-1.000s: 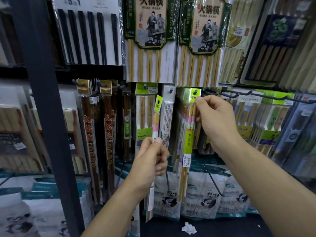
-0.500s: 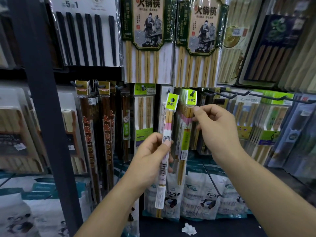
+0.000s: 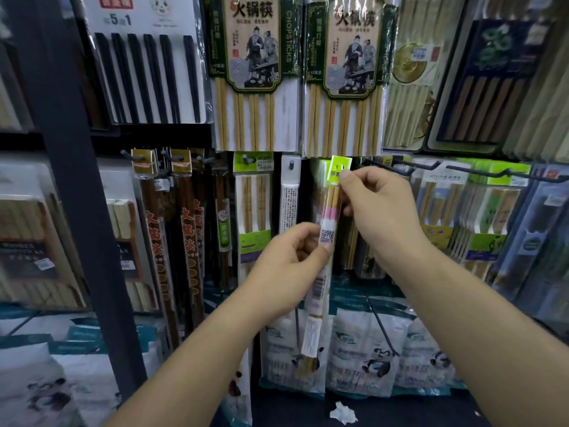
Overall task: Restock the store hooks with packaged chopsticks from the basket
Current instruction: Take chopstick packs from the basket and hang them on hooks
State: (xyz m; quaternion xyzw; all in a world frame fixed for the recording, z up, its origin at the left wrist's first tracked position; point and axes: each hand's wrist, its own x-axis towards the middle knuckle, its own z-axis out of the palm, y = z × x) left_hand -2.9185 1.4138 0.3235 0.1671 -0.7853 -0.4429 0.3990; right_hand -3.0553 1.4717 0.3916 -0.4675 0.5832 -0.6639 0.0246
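A slim chopstick pack (image 3: 327, 229) with a lime-green header, pink band and barcode label stands upright in front of the display. My left hand (image 3: 289, 266) pinches its middle at the label. My right hand (image 3: 378, 211) pinches the green header at the top, up against the row of like packs (image 3: 318, 180) hanging behind it. The hook under the header is hidden by the pack and my fingers. The basket is not in view.
Large bamboo chopstick packs (image 3: 255, 72) hang above, black chopsticks (image 3: 147, 72) upper left. Bare black hooks (image 3: 400, 166) stick out to the right. A dark upright post (image 3: 61, 180) stands at left. Panda-print bags (image 3: 366, 349) hang below, with a crumpled paper scrap (image 3: 343, 412) beneath.
My left hand has carried the pack rightward to the row of like packs. My right hand let go of the hanging pack and took hold of this pack's green header.
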